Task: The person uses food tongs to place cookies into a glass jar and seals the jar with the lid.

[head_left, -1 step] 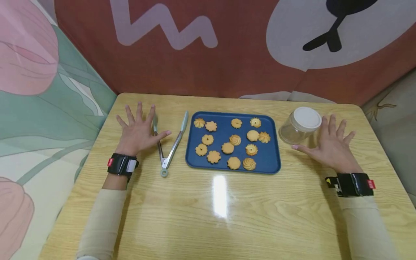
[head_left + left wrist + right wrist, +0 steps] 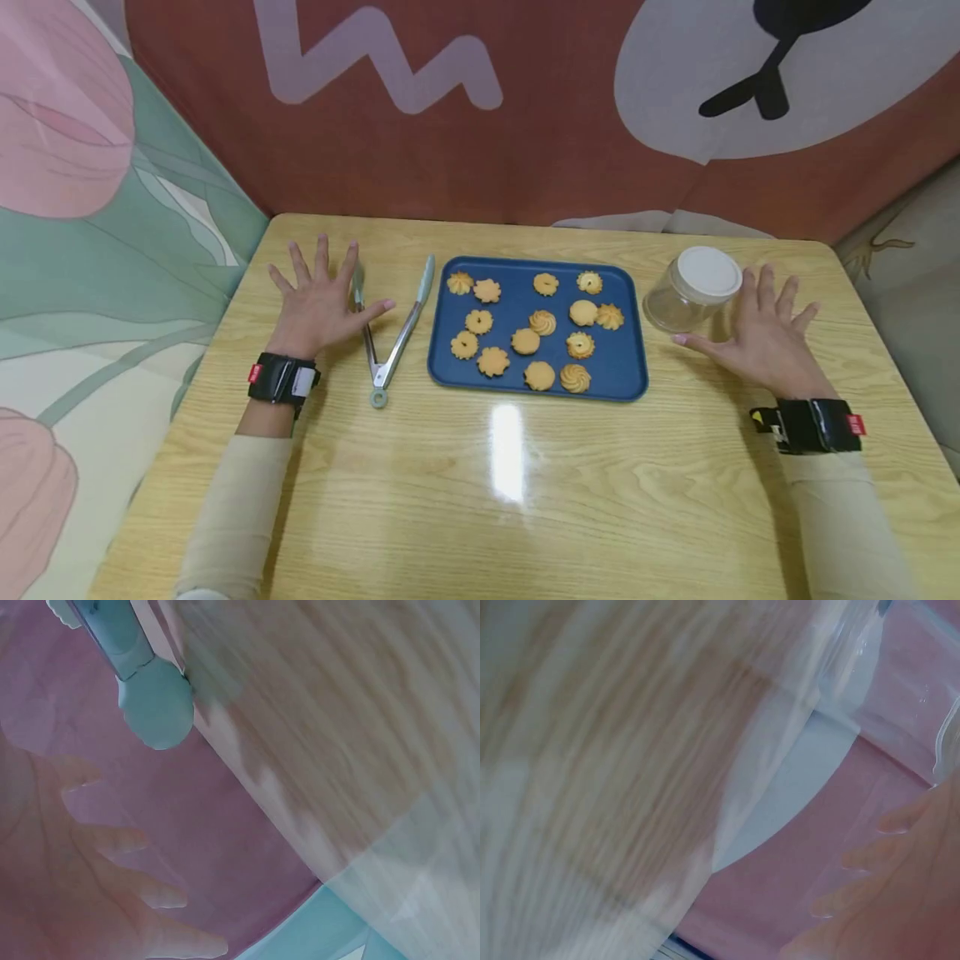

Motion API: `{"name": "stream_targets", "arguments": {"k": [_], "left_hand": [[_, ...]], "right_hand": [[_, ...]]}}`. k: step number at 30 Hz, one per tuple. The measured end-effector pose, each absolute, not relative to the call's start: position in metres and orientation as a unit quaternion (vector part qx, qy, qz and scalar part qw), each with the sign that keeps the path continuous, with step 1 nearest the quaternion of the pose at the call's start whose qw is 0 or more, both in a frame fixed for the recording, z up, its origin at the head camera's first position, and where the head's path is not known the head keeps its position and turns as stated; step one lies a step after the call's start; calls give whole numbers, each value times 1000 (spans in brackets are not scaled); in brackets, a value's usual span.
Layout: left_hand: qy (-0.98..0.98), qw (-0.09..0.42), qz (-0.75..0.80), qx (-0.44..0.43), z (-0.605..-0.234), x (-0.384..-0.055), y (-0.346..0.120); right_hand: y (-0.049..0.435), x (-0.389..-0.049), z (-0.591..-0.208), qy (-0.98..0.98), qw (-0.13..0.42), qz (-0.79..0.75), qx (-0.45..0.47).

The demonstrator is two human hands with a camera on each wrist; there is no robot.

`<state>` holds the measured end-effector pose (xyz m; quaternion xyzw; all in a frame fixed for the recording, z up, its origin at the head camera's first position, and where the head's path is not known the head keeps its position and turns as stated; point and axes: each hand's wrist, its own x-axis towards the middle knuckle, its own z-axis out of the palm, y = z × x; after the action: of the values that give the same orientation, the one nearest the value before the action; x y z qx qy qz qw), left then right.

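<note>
My left hand, palm down with fingers spread, is at the left of the table, overlapping one arm of the metal tongs in the head view. Those tongs lie spread in a V, and the left wrist view shows a pale green tip beyond the hand. A blue tray in the middle bears several cookies of different shapes. To its right stands a clear jar with a white lid. Beside that jar my right hand has its fingers spread, index fingertip right at the lid's edge. Neither hand holds anything.
The wooden table meets a red-brown patterned cloth at its far edge. A floral cloth hangs along the left side. Each wrist wears a black strap. Light glares on the tabletop before the tray.
</note>
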<state>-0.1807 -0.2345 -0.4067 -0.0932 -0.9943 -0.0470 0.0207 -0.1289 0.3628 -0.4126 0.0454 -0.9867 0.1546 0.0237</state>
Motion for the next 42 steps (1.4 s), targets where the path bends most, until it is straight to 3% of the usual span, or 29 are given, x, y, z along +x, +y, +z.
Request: {"name": "stream_targets", "arguments": {"k": [15,31,42], "left_hand": [[-986,69,-80,-129,-398,-170,-218],[-958,118,-148,-215,-365,-153,-182],[-935,142,-212,-248,-318,-144,-146]], "right_hand": [[348,-135,-418,-952,85,280,95],[332,-140,-419,-898,59,436,-7],[327,-144,-430,-856,88,508,-39]]}}
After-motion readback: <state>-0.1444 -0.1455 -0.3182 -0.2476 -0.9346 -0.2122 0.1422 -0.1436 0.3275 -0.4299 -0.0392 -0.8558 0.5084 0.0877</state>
